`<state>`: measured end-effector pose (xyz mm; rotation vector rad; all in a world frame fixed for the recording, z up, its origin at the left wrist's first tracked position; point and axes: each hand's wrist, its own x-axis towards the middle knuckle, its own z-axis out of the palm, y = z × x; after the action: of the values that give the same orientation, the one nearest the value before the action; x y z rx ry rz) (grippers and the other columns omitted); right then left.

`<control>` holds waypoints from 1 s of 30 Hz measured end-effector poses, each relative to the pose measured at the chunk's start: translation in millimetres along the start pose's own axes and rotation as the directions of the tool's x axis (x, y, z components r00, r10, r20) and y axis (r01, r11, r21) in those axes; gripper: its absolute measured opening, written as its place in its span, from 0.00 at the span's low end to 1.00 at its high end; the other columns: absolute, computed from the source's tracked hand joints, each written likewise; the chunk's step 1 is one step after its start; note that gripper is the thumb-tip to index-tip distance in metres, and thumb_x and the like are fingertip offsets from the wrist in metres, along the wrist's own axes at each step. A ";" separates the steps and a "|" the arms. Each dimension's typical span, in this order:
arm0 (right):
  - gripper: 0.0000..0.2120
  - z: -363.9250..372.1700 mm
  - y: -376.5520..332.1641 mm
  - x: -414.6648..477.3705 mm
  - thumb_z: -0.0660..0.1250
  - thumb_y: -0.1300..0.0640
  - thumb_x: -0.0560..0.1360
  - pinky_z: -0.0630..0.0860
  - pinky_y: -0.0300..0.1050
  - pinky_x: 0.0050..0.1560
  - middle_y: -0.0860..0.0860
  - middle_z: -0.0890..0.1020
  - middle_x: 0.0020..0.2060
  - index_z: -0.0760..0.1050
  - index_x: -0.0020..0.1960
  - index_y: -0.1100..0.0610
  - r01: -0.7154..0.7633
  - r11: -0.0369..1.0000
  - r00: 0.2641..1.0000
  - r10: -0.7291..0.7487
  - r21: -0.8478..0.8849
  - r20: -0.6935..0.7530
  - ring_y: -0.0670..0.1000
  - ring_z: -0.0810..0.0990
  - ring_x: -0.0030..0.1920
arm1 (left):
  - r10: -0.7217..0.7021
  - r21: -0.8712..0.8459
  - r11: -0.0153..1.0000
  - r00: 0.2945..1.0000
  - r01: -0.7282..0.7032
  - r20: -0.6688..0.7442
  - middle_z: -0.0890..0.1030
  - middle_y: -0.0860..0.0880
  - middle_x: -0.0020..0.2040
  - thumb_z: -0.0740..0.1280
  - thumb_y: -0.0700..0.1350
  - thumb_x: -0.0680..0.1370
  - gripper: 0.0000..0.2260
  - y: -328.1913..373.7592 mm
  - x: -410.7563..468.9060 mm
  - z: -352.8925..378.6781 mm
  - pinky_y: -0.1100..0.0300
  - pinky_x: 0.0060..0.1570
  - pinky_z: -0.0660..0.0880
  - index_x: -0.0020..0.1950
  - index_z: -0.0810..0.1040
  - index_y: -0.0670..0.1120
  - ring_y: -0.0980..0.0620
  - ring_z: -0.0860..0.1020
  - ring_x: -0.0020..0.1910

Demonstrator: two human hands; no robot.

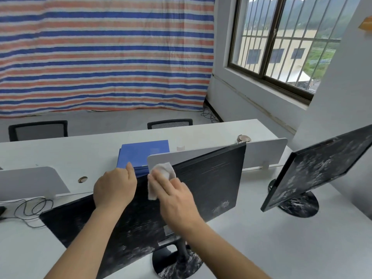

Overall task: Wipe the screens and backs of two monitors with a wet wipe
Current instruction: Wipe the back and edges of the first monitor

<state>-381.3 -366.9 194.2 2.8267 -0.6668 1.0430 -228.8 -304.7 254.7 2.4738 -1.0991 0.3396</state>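
Below both wrists, the monitor's round base sits on the desk under a thin neck, so the panel probably rocks if pushed. The left hand curls its fingers over the panel's top edge. That stiff rim looks the right place to hold, as the face is likely fragile. Just right of it, the right hand lies flat, fingers straight, pressing the wipe on the upper screen. The wipe looks soft and limp and bunches beyond the fingertips, so light, even pressure should serve. Beyond the left hand lies a blue folder. Far right of the right hand stands the second monitor, grimy, with neither hand on it.
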 end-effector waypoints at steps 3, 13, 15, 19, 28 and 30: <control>0.32 -16.4 51.0 2.5 0.61 0.67 0.66 0.72 0.49 0.36 0.49 0.73 0.68 0.70 0.70 0.52 -0.047 0.997 0.998 0.050 -0.067 0.041 0.55 0.74 0.43 | 0.024 -0.046 0.999 0.999 -0.025 -0.029 0.71 0.46 0.23 0.51 0.50 0.84 0.29 -4.8 0.7 -0.3 0.59 0.28 0.59 0.24 0.68 0.41 0.49 0.67 0.24; 0.29 -17.6 99.8 5.8 0.59 0.66 0.68 0.76 0.53 0.38 0.53 0.74 0.68 0.71 0.69 0.57 -0.494 0.858 0.869 0.482 -0.141 -0.109 0.63 0.76 0.48 | 0.038 -0.151 0.987 0.995 -0.051 -0.087 0.71 0.45 0.21 0.50 0.51 0.84 0.30 2.6 3.6 2.9 0.61 0.25 0.58 0.24 0.67 0.41 0.47 0.69 0.23; 0.30 -5.0 55.7 6.6 0.55 0.64 0.67 0.74 0.50 0.34 0.53 0.75 0.67 0.70 0.69 0.57 -0.322 0.940 0.946 0.313 -0.114 -0.090 0.61 0.76 0.45 | -0.026 -0.195 0.981 0.996 0.010 -0.080 0.76 0.44 0.25 0.50 0.52 0.84 0.31 -2.7 6.3 4.6 0.58 0.26 0.65 0.26 0.73 0.39 0.46 0.72 0.25; 0.31 9.1 -8.3 10.6 0.56 0.62 0.70 0.68 0.47 0.35 0.53 0.72 0.69 0.65 0.74 0.58 -0.090 0.993 0.996 0.091 -0.082 0.009 0.56 0.73 0.44 | -0.111 -0.310 0.948 0.989 0.075 -0.097 0.80 0.43 0.29 0.50 0.53 0.84 0.32 -6.8 13.1 5.2 0.51 0.34 0.75 0.29 0.79 0.39 0.45 0.75 0.30; 0.38 -21.1 139.5 -8.7 0.57 0.68 0.67 0.75 0.51 0.38 0.52 0.66 0.74 0.60 0.77 0.54 -0.321 0.926 0.946 0.324 -0.199 -0.017 0.57 0.75 0.46 | 0.082 -0.272 0.955 0.987 -0.117 -0.137 0.73 0.45 0.21 0.50 0.55 0.81 0.31 -7.7 11.1 10.2 0.54 0.25 0.70 0.22 0.67 0.41 0.45 0.70 0.21; 0.39 -26.0 166.9 -13.4 0.61 0.71 0.68 0.75 0.52 0.39 0.52 0.64 0.75 0.60 0.77 0.57 -0.480 0.858 0.876 0.479 -0.183 -0.053 0.58 0.74 0.47 | 0.135 -0.279 0.943 0.975 -0.181 -0.178 0.66 0.46 0.18 0.54 0.52 0.82 0.29 -2.7 10.6 5.8 0.60 0.24 0.62 0.21 0.61 0.43 0.46 0.64 0.19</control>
<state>-475.3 -507.8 189.9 2.5424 -1.4419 0.9684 -219.4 -312.6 252.8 2.0689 -1.1911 0.3808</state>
